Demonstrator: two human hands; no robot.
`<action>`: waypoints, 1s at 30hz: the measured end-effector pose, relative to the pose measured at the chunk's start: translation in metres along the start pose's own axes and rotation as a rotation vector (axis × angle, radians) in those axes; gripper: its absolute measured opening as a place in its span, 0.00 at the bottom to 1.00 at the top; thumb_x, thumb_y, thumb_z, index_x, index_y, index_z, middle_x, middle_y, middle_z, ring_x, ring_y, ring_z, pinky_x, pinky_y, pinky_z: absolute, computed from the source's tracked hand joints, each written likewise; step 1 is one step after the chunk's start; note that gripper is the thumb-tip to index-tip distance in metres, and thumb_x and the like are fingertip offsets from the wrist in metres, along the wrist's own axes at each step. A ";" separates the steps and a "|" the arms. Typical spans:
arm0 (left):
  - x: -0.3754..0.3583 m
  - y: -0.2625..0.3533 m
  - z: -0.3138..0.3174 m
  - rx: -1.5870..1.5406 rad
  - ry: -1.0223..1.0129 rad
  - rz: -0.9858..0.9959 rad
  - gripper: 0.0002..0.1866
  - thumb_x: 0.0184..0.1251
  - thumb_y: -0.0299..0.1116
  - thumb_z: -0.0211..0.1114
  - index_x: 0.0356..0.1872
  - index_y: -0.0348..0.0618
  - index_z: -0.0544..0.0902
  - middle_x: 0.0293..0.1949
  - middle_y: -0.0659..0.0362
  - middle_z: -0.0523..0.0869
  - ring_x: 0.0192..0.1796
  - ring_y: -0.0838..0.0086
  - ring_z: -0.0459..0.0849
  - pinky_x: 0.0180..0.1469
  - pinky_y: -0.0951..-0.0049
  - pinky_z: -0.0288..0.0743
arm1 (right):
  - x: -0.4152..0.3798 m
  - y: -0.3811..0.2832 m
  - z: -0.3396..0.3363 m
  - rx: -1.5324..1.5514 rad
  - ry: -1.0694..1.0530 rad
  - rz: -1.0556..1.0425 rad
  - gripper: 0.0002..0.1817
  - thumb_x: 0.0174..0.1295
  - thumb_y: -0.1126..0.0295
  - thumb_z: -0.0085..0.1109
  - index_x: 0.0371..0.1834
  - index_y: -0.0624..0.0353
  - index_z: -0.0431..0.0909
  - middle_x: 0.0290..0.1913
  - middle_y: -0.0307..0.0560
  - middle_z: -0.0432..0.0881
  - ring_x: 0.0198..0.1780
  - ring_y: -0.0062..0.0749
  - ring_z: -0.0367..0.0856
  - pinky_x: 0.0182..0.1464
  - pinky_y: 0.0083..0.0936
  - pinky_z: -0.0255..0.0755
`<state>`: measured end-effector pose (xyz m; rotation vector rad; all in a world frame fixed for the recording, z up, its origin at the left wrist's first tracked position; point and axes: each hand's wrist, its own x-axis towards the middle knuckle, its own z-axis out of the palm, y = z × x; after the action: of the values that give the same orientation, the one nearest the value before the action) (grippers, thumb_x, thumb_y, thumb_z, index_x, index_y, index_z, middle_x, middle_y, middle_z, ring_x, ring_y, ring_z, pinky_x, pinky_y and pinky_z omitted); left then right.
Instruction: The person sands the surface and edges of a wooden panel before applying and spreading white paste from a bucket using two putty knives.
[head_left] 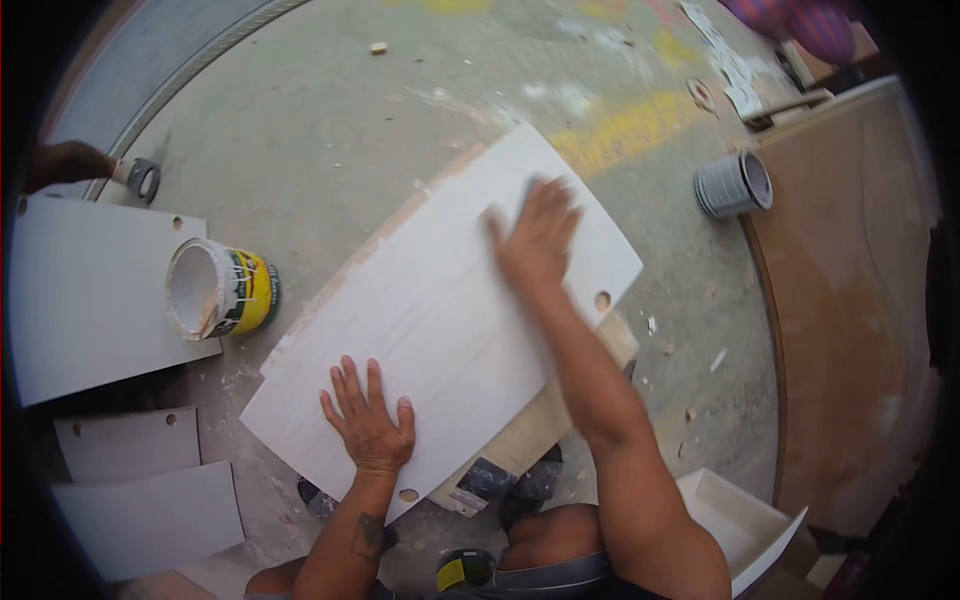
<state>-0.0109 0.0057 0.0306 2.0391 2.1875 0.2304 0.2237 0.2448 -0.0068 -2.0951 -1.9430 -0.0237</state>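
I see the left hand (372,437) released, palm down with fingers spread on the near left part of the white panel (430,300), seemingly to stop it shifting. The right hand (535,245) is blurred on its far right part, a dark edge (537,183) at the fingers; I cannot tell whether it grips anything. The panel slants beneath both hands, over a plywood sheet (520,432) that probably props it up. The open bucket (252,292) stands left, seemingly for easy reach.
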 end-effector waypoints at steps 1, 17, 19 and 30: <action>0.000 -0.001 0.001 0.001 0.005 -0.001 0.39 0.68 0.45 0.58 0.79 0.40 0.64 0.82 0.40 0.56 0.84 0.44 0.49 0.81 0.35 0.36 | -0.029 -0.034 -0.007 0.070 -0.108 -0.196 0.54 0.73 0.37 0.49 0.82 0.76 0.44 0.84 0.73 0.45 0.86 0.66 0.39 0.84 0.58 0.28; 0.002 -0.005 0.002 -0.002 -0.001 0.006 0.39 0.67 0.46 0.59 0.77 0.40 0.66 0.80 0.38 0.59 0.83 0.41 0.53 0.79 0.33 0.39 | -0.039 -0.107 -0.016 0.322 -0.445 -0.577 0.60 0.67 0.33 0.55 0.82 0.75 0.44 0.84 0.72 0.45 0.86 0.65 0.39 0.85 0.54 0.32; 0.002 -0.005 0.002 0.010 -0.004 0.009 0.39 0.67 0.46 0.59 0.77 0.41 0.66 0.80 0.38 0.59 0.83 0.41 0.53 0.79 0.33 0.39 | -0.053 -0.106 -0.025 0.344 -0.538 -0.757 0.58 0.68 0.34 0.53 0.83 0.71 0.45 0.86 0.66 0.45 0.87 0.58 0.37 0.85 0.54 0.31; 0.003 -0.005 0.000 -0.017 0.018 0.003 0.38 0.66 0.46 0.59 0.77 0.42 0.66 0.80 0.39 0.60 0.83 0.42 0.54 0.79 0.33 0.40 | -0.034 -0.106 -0.038 0.186 -0.469 -0.525 0.59 0.68 0.31 0.50 0.83 0.72 0.44 0.85 0.68 0.47 0.86 0.62 0.40 0.84 0.59 0.32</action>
<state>-0.0160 0.0084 0.0293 2.0389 2.1852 0.2677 0.1236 0.2087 0.0436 -1.5133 -2.5969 0.5621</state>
